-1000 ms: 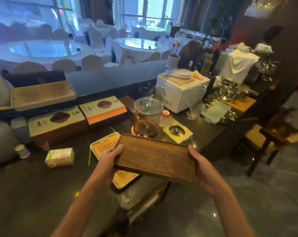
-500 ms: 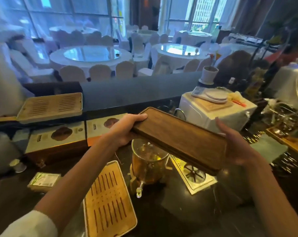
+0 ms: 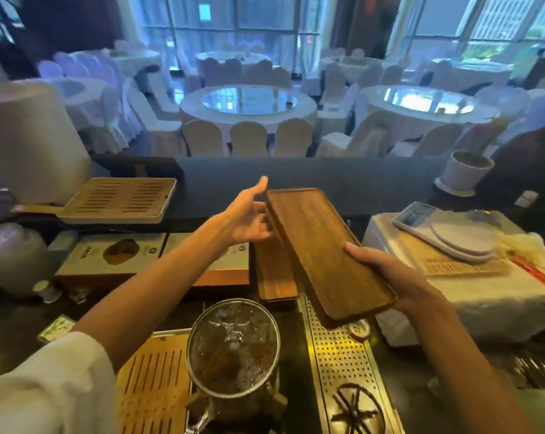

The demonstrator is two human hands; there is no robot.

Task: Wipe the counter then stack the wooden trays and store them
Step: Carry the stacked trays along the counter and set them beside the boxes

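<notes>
Since the earlier frame the dark wooden tray (image 3: 324,252) has swung far-pointing. Right hand (image 3: 390,277) clamps its near end; left hand (image 3: 249,217), fingers apart, steadies the far corner. Rigid, light, smooth: grip both ends.

**A service counter at the edge of a restaurant banquet hall**

Beyond a dark counter ledge (image 3: 311,180), round dining tables (image 3: 249,103) with glass turntables stand ringed by white-covered chairs (image 3: 249,137), before tall windows (image 3: 233,14). The near side is a tea or drinks station: a perforated metal drip tray (image 3: 340,355), a glass tea dispenser (image 3: 232,352), slatted tea trays (image 3: 121,200), boxed goods (image 3: 114,255) and a kitchen scale (image 3: 452,233) on a white appliance (image 3: 471,296).
</notes>
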